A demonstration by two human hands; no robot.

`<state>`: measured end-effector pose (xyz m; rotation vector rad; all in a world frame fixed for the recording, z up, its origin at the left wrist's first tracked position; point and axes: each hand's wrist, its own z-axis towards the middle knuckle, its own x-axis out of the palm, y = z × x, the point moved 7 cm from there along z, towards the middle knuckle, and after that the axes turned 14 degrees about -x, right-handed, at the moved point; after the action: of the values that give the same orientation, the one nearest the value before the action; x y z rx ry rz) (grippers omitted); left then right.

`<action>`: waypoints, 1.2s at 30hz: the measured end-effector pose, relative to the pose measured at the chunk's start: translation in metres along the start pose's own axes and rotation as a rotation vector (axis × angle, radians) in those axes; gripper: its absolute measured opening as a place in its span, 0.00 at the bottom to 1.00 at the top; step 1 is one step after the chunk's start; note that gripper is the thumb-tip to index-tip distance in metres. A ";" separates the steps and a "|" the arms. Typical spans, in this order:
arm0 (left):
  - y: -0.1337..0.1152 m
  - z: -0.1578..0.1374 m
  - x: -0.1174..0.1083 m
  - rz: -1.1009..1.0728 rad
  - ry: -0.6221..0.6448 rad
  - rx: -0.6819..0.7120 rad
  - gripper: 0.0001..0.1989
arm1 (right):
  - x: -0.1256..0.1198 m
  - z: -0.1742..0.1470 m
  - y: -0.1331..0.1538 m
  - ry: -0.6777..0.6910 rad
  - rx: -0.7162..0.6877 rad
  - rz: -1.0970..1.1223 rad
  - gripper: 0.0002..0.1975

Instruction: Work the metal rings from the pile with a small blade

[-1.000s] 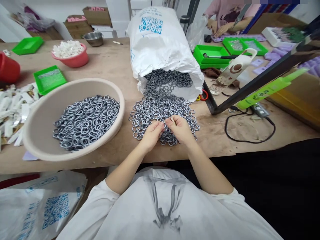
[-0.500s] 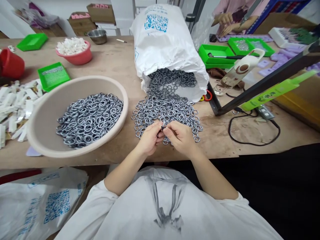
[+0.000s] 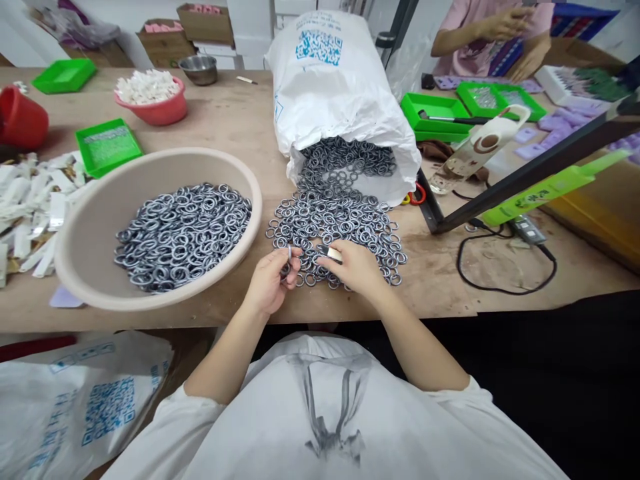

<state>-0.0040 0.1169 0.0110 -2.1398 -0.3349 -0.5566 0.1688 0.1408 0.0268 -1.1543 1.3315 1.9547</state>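
Observation:
My left hand (image 3: 269, 281) is closed around dark grey rings (image 3: 285, 270), with one ring upright between thumb and fingertips. In my right hand (image 3: 359, 268) is a short tool with a pale handle and dark tip (image 3: 334, 253); its exact kind is unclear. Both hands are apart, over the near edge of a loose pile of rings (image 3: 335, 220) on the table. The pile spills from the mouth of a white sack (image 3: 345, 100) lying on its side. Left of my hands stands a large beige basin (image 3: 85, 247) holding many similar rings.
Several white parts (image 3: 30, 207) lie at the left, near a green tray (image 3: 109, 148) and a pink bowl (image 3: 160, 115). A black metal bar (image 3: 520, 167) slants across the right, beside a bottle (image 3: 480, 150) and a black cable (image 3: 463, 273). Another person (image 3: 490, 40) sits at the far right.
My hands were together and have moved apart; the left went left with rings, while the right stays over the pile with the tool. The other person's hands have lifted and separated.

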 end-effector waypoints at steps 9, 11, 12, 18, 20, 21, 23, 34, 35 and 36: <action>0.000 0.004 -0.013 -0.093 -0.030 -0.023 0.12 | 0.020 0.016 0.000 0.058 0.045 -0.124 0.08; 0.006 0.006 -0.003 -0.099 0.011 -0.065 0.15 | 0.009 0.015 -0.005 -0.066 0.052 0.038 0.07; 0.010 0.007 0.004 -0.087 0.039 -0.097 0.17 | 0.003 0.013 -0.006 -0.136 0.040 0.154 0.07; 0.043 0.012 0.050 0.108 0.261 -0.414 0.28 | -0.033 -0.006 0.009 -0.295 -0.300 0.556 0.13; 0.049 0.011 0.061 0.139 0.321 -0.476 0.29 | -0.043 -0.013 0.010 -0.324 -0.373 0.521 0.15; 0.051 0.011 0.065 0.146 0.344 -0.486 0.29 | -0.046 -0.016 0.010 -0.344 -0.396 0.515 0.15; 0.050 0.011 0.071 0.142 0.354 -0.462 0.28 | -0.050 -0.020 0.009 -0.375 -0.417 0.525 0.15; 0.025 0.010 0.092 0.165 0.275 -0.118 0.25 | -0.042 -0.012 -0.008 -0.576 -0.036 0.835 0.15; 0.021 0.010 0.093 0.162 0.280 -0.094 0.24 | -0.043 -0.010 -0.009 -0.583 -0.025 0.845 0.16; 0.018 0.010 0.092 0.157 0.278 -0.073 0.23 | -0.044 -0.009 -0.008 -0.563 -0.032 0.851 0.16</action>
<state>0.0860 0.1178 0.0396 -2.1005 0.0075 -0.7731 0.2009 0.1382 0.0590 0.0568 1.5843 2.5898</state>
